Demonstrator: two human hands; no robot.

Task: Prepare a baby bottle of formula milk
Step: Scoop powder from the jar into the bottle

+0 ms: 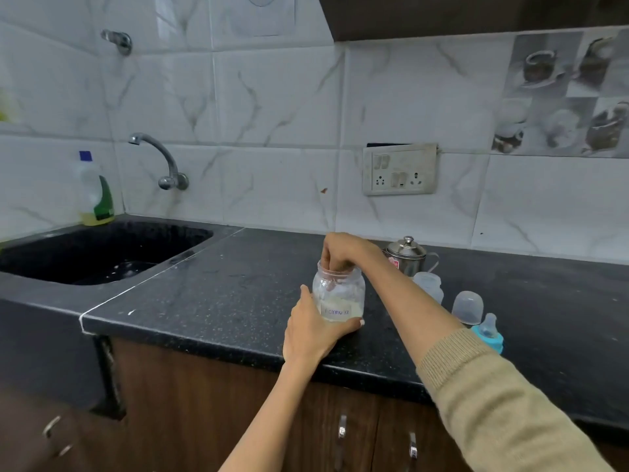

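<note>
The baby bottle [429, 286], a cloudy open-topped body, stands on the black counter [211, 294] behind the right forearm, just beyond the formula jar [338, 294]; its blue-ringed teat [488, 332] stands nearest the counter edge to the right, with the clear dome cap [468, 306] just behind it. Nearest the person, the left hand [311, 330] wraps its fingers around the base of the jar, thumb on the left wall, steadying it upright; the right hand [342, 252] reaches down from above, its fingers bunched and dipped through the jar's open mouth, closed as if pinching something inside, though whether a scoop is held I cannot tell. A low layer of pale powder lies at the bottom, so the step in hand looks like getting powder or a scoop out; to do it well the left hand should hold the jar flat on the counter while the right lifts straight up through the neck, level, so nothing spills; the bottle is close, yet the right forearm crosses in front of it, so the carry should swing around it. Farther back a lidded steel pot [406, 255] stands almost touching the bottle; knocking either is the risk. Well to the left lie the dark sink [102, 253], a green dish-soap bottle [97, 192] and the wall tap [160, 158]; a socket panel [400, 169] sits on the tiles behind.
</note>
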